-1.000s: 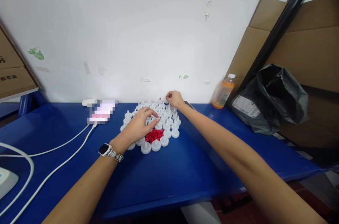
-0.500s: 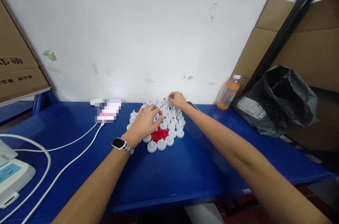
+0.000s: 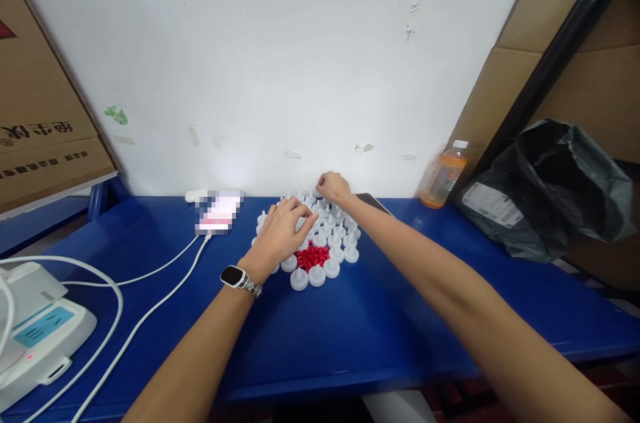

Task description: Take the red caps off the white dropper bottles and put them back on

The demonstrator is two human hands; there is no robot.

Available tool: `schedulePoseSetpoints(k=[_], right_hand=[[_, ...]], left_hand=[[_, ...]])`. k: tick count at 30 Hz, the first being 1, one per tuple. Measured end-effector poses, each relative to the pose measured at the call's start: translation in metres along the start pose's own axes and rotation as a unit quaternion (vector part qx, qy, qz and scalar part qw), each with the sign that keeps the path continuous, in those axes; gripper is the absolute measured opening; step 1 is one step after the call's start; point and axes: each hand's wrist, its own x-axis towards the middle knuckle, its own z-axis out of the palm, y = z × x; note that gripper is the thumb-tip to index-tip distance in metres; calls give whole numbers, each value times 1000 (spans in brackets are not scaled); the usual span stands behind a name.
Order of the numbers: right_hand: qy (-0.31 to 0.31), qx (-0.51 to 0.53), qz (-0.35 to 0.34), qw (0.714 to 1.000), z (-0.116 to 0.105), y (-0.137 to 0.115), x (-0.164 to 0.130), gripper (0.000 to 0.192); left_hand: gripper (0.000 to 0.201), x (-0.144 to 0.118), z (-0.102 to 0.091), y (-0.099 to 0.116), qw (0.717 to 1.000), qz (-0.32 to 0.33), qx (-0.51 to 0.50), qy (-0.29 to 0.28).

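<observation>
Left hand (image 3: 280,233) shifted onto white caps (image 3: 330,239), fingers spread, right hand (image 3: 334,187) fingers pinching at cluster's far edge

The left hand (image 3: 280,236) covers several white caps (image 3: 330,243). A phone (image 3: 219,212) left of them is blurred. What the right hand's fingers (image 3: 323,181) pinch is too small to tell.

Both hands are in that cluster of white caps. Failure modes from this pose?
1. The left hand lies over the packed white caps; a sideways drag could topple several.
2. The small red pieces sit loose among the caps near the left hand and could scatter across the blue table.
3. The right hand works at the far edge by the wall; caps could get pushed out of line there.
</observation>
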Motion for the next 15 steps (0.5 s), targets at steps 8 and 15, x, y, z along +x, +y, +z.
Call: schedulePoseSetpoints(k=[8, 15], right_hand=[[48, 271, -56, 960, -47, 4, -69, 9], [-40, 595, 18, 802, -50, -5, -142, 28]], left_hand=[[34, -4, -3, 8, 998, -16, -36, 42], [47, -5, 1, 4, 989, -2, -146, 22]])
